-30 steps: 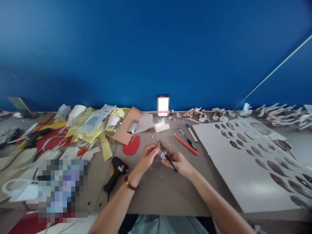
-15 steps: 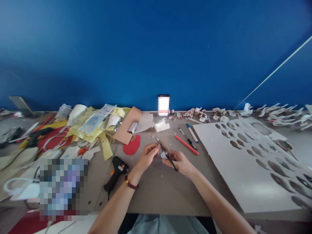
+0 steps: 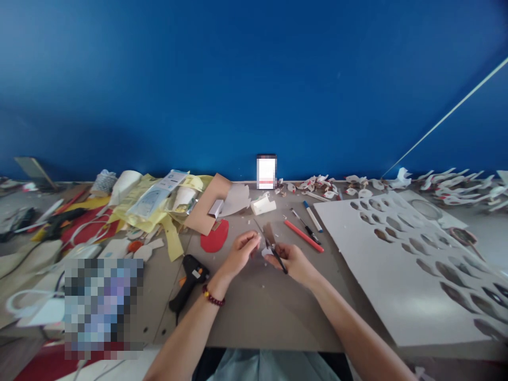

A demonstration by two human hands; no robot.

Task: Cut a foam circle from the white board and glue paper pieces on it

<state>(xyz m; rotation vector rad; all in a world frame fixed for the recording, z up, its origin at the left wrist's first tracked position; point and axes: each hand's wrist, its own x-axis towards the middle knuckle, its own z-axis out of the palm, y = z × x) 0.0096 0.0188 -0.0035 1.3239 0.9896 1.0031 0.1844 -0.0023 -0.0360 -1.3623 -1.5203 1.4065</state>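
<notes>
My right hand (image 3: 291, 262) is closed around a pair of scissors (image 3: 281, 259) with a black handle, its narrow metal blades pointing away from me. A white paper piece (image 3: 266, 252) shows by the right fingers. Just left of the blades, my left hand (image 3: 244, 250) pinches a tiny white scrap (image 3: 258, 239), mostly covered by the fingertips. Beyond the left hand lies a red paper shape (image 3: 215, 236). A black hot glue gun (image 3: 188, 280) rests beside my left forearm.
Right of my hands lie a red pen (image 3: 305, 236), a black pen (image 3: 305, 226) and a blue-capped marker (image 3: 313, 216). A large white sheet with oval cut-outs (image 3: 369, 286) covers the right side. Yellow paper (image 3: 173, 238), brown cardboard (image 3: 198, 217) and a phone-like screen (image 3: 266, 172) stand farther back.
The scissors have shifted slightly in my right hand and their blades have moved a little away from my left fingertips. My left hand has barely moved.
</notes>
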